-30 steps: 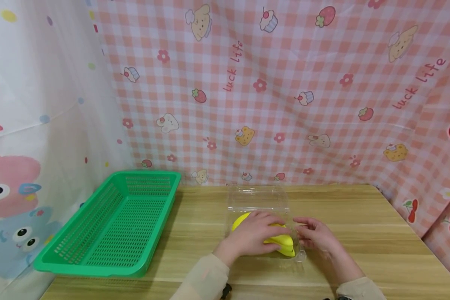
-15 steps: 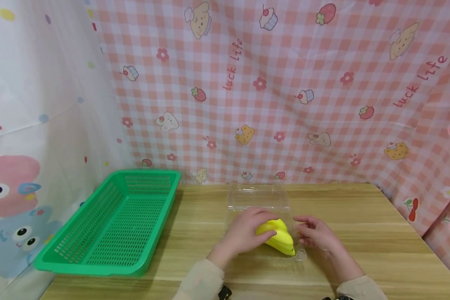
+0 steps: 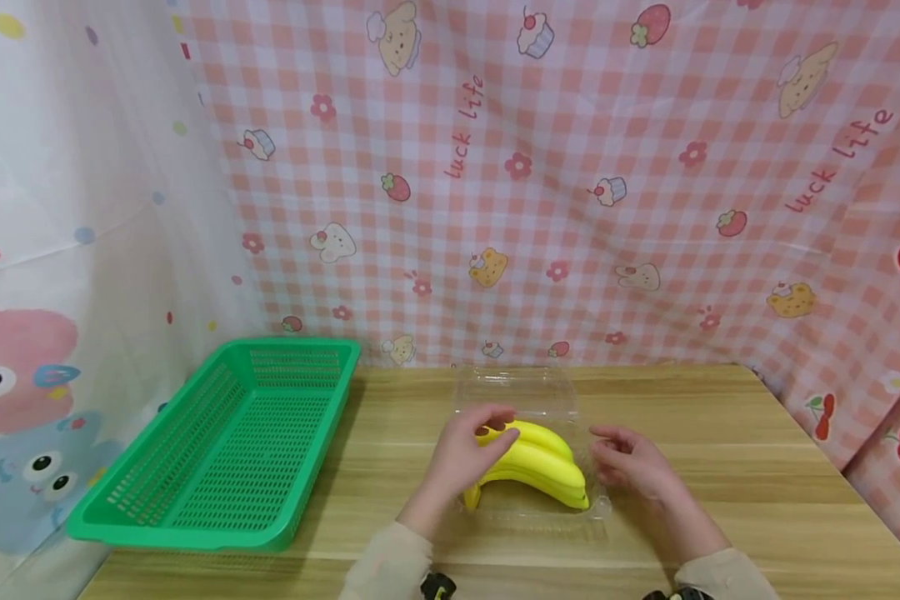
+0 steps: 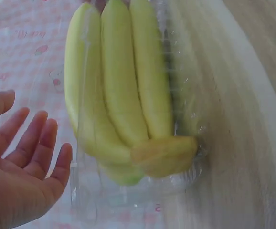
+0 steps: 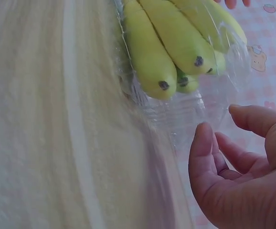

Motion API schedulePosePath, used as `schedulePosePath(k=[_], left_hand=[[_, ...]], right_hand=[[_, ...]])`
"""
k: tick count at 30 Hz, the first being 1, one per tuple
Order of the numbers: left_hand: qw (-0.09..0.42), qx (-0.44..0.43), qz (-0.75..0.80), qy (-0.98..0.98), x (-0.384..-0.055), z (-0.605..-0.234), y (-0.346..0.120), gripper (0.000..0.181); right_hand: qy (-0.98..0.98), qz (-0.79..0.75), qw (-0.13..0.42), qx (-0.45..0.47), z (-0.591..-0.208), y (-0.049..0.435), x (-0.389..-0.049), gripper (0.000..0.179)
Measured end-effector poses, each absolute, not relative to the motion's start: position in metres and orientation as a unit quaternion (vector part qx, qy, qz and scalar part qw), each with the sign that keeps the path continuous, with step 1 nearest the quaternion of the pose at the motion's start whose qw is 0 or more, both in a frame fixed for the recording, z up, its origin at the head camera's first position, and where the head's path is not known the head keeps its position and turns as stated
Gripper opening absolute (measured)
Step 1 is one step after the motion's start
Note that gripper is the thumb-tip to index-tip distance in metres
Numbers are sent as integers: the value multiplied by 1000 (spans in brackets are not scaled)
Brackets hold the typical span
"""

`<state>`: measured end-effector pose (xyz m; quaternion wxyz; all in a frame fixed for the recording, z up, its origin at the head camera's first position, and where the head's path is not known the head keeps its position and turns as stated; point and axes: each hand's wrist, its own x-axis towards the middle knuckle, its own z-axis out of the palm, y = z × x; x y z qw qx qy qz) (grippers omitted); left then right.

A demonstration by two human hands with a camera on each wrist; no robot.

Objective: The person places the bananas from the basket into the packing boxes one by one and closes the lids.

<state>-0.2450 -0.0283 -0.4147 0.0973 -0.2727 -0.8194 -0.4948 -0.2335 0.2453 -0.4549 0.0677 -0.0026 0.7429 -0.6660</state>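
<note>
A bunch of yellow bananas [image 3: 543,467] lies in a clear plastic clamshell box [image 3: 525,513], whose lid stands folded back behind it. Several bananas show through the clear wall in the left wrist view, with the brownish stem end [image 4: 164,157] towards that hand. My left hand [image 3: 468,446] hovers over the left end of the bunch, its fingers loosely bent and apart from the fruit. To the right of the box, my right hand [image 3: 633,467] has thumb and fingers spread with a gap between them. The right wrist view shows its fingertips [image 5: 203,131] close to the box wall, holding nothing.
A green slotted plastic basket [image 3: 258,450] with nothing in it stands on the left of the wooden table [image 3: 720,417]. A pink checked cloth [image 3: 525,208] hangs behind the table, and a white printed curtain [image 3: 112,192] hangs at the left.
My left hand has let go of the bananas and drawn back to the left, uncovering more of the bunch. The right hand has barely moved beside the box.
</note>
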Motion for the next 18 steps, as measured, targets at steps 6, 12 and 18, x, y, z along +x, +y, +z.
schedulePosePath(k=[6,12,18], left_hand=[[101,-199,-573,-788,-254,-414,-43,24],[92,-126,-627,-763,-263,-415,-58,27],[62,-59,-664,-743,-273,-421,-68,31]], right_hand=[[751,-659,39,-22,-450,250,-238,51],[771,-636,19,-35,-443,253,-243,50],[773,-633,16,-38,-438,254,-250,52]])
